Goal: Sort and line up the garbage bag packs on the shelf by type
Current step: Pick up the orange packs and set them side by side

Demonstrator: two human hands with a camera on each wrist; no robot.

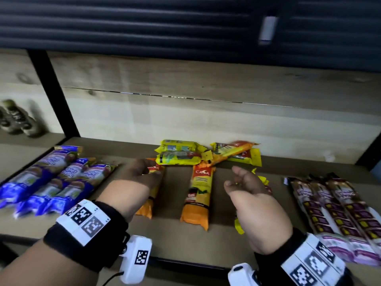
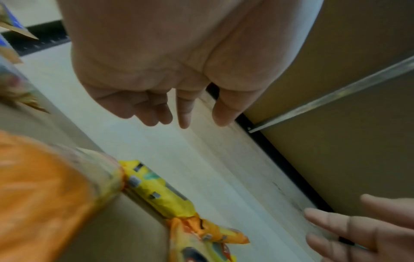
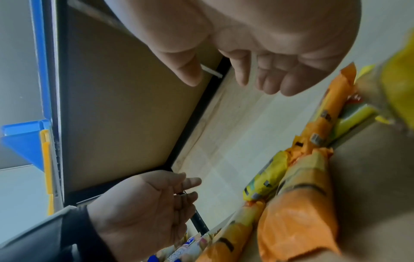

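Both hands over the shelf (image 1: 173, 240), mid-frame, neither holding anything. Left hand (image 1: 135, 178) palm down above the left orange pack (image 1: 151, 188); fingers (image 2: 183, 113) loosely curled, narrow; contact with the pack unclear. Right hand (image 1: 250, 195) hovers palm turned inward, fingers (image 3: 241, 70) relaxed, slightly spread, above a partly hidden yellow pack (image 1: 239, 225). Middle orange pack (image 1: 199, 195) lies lengthwise between the hands. Yellow and orange packs (image 1: 206, 154) jumbled at centre back against the wall. Blue packs (image 1: 51, 182) lined up lower left, purple packs (image 1: 338, 213) lower right. Motion blur throughout.
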